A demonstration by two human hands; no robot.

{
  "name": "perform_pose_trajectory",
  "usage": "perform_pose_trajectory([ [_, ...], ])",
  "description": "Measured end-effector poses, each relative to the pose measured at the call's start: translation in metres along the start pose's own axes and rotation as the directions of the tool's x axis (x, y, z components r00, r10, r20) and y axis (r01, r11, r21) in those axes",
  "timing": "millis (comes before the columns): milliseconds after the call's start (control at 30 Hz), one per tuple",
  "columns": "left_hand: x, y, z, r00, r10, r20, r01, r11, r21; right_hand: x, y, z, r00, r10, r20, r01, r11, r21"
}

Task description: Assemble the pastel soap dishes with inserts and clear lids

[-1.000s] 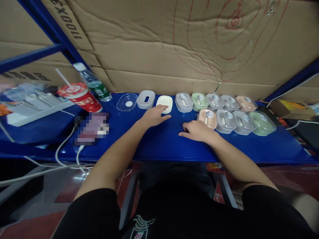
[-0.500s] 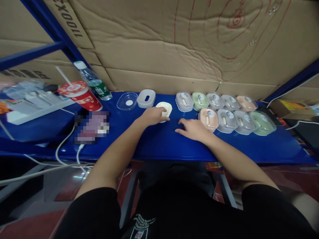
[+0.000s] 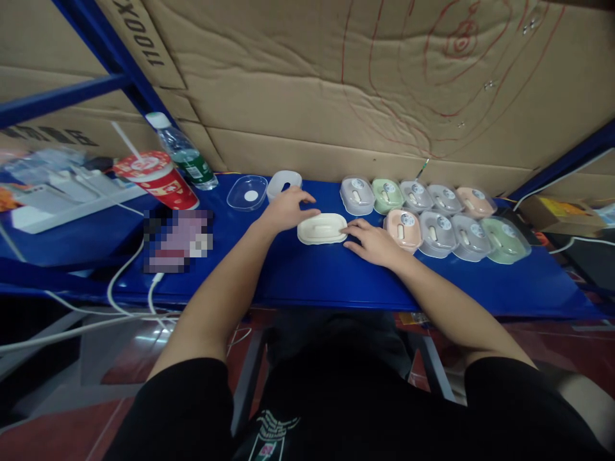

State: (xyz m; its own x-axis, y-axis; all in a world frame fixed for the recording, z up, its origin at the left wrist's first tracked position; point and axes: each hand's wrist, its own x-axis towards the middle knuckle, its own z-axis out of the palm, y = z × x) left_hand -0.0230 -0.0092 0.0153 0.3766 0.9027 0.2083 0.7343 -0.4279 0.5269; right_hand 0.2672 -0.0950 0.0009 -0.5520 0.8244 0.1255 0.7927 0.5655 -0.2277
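A cream oblong plastic piece (image 3: 321, 228) with a raised ridge along its middle lies flat on the blue table. At its right end, the fingertips of my right hand (image 3: 372, 243) touch or nearly touch the edge, the fingers spread. My left hand (image 3: 287, 210) is just off its upper left side, thumb and fingers apart and holding nothing. Behind that hand stands a pale box part (image 3: 277, 184) with a dark slot, its front partly covered by the hand. Farther left lies a clear plastic lid (image 3: 240, 194) bearing a white round spot.
Several lidded boxes in grey, green and peach (image 3: 402, 230) stand in two rows at the right. A red paper cup (image 3: 166, 186), a water bottle (image 3: 195, 163) and a blurred-out item (image 3: 177, 243) with a cable are at the left. Cardboard (image 3: 269, 96) rises behind the table.
The cream piece has turned so its long side runs left to right and sits slightly nearer. My left hand has let go and moved up-left; my right hand has come to its right end.
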Motion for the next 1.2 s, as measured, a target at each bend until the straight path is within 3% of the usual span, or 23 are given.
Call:
perform_pose_trajectory([
  [67, 0.0, -0.007, -0.002, 0.983, -0.073, -0.17, 0.092, 0.99, 0.105, 0.001, 0.003, 0.001, 1.0, -0.019, -0.021, 0.02, 0.999, 0.032],
  [133, 0.0, -0.014, -0.004, 0.961, -0.135, -0.242, 0.186, 0.962, 0.201, 0.002, 0.006, 0.001, 0.999, -0.043, -0.03, 0.044, 0.997, 0.06],
  [333, 0.003, -0.02, -0.002, 0.972, -0.187, -0.14, 0.218, 0.942, 0.254, 0.004, 0.008, 0.002, 0.997, -0.068, -0.037, 0.071, 0.992, 0.1],
  [500, 0.0, -0.008, 0.002, 0.976, -0.133, -0.171, 0.173, 0.953, 0.248, 0.004, 0.008, 0.003, 0.997, -0.055, -0.045, 0.06, 0.991, 0.12],
  [667, -0.006, -0.002, 0.004, 0.954, -0.268, -0.135, 0.297, 0.906, 0.301, 0.005, 0.01, 0.004, 0.997, -0.061, -0.038, 0.065, 0.989, 0.129],
  [800, -0.004, -0.002, -0.002, 0.942, -0.325, -0.089, 0.337, 0.914, 0.225, 0.004, 0.009, 0.004, 0.997, -0.059, -0.039, 0.063, 0.99, 0.126],
  [900, -0.004, 0.002, -0.015, 0.965, -0.257, -0.061, 0.26, 0.964, 0.061, 0.004, 0.008, 0.002, 0.998, -0.041, -0.042, 0.046, 0.989, 0.14],
  [1033, -0.013, 0.013, -0.032, 0.999, -0.008, 0.041, 0.015, 0.985, -0.169, 0.004, 0.008, 0.003, 0.989, 0.09, -0.114, -0.061, 0.971, 0.232],
  [1100, -0.019, 0.018, -0.034, 0.985, 0.091, 0.145, -0.055, 0.97, -0.237, 0.005, 0.01, 0.003, 0.977, 0.134, -0.163, -0.088, 0.962, 0.26],
  [1200, -0.023, 0.023, -0.03, 0.937, 0.138, 0.32, -0.057, 0.967, -0.25, 0.005, 0.014, 0.005, 0.983, 0.067, -0.173, -0.024, 0.971, 0.239],
])
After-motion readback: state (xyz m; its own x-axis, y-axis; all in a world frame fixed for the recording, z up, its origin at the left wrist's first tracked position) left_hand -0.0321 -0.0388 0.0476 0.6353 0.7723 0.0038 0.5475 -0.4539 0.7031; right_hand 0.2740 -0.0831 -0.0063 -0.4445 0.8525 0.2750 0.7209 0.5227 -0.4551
